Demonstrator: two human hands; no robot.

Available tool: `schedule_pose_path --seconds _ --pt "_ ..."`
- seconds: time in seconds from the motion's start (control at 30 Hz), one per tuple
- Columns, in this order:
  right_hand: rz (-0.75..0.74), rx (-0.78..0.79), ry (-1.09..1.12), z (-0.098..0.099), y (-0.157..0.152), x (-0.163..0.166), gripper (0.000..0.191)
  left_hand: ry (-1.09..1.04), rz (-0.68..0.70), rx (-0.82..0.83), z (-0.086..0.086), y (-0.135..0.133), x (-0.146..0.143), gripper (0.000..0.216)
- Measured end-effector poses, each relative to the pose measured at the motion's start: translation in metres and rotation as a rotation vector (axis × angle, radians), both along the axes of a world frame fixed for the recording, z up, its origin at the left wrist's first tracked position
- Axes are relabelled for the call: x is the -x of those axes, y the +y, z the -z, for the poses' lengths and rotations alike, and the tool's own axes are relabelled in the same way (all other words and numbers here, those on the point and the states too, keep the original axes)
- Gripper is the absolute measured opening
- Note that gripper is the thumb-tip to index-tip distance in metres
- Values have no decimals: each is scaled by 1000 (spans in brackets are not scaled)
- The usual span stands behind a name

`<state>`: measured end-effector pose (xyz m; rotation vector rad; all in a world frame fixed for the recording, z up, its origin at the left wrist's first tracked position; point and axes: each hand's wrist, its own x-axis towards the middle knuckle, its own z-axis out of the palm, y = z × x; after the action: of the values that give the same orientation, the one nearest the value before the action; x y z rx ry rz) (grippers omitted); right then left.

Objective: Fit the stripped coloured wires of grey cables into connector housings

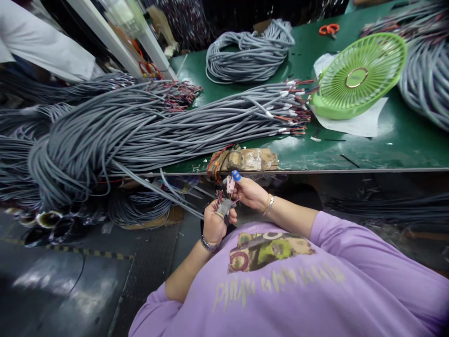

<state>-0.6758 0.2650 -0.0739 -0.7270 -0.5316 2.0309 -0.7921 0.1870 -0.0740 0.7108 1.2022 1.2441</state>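
My left hand is closed around the end of a grey cable, with thin coloured wires fanning out of it. My right hand pinches those wires at a small white connector; a blue finger cot covers one fingertip. Both hands sit just below the bench's front edge, close to my purple shirt. The cable runs left and up to the big heap of grey cables.
A taped brown block sits at the edge of the green bench. A green fan lies on white paper at the right. A coiled cable bundle and orange scissors are at the back. More cables hang at the left.
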Motion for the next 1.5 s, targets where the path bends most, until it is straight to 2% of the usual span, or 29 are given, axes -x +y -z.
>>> schedule_pose_path --seconds 0.6,0.8,1.03,1.13,1.3,1.5 --pt "25 14 -61 -4 -1 2 49 23 -6 -49 2 0 1 38" --pt "-32 55 -28 -2 -2 -1 52 29 14 -123 0 1 3 36" --pt "-135 77 -11 0 -3 -6 52 29 26 -134 0 0 4 39" --pt "-162 83 -2 -2 -3 -7 46 20 52 -142 1 -5 6 36" --pt "-90 48 -21 -2 -5 -7 27 -28 136 -114 -4 -8 10 33" --pt "-53 14 -66 -2 -5 -5 36 -77 214 -18 -5 0 13 35"
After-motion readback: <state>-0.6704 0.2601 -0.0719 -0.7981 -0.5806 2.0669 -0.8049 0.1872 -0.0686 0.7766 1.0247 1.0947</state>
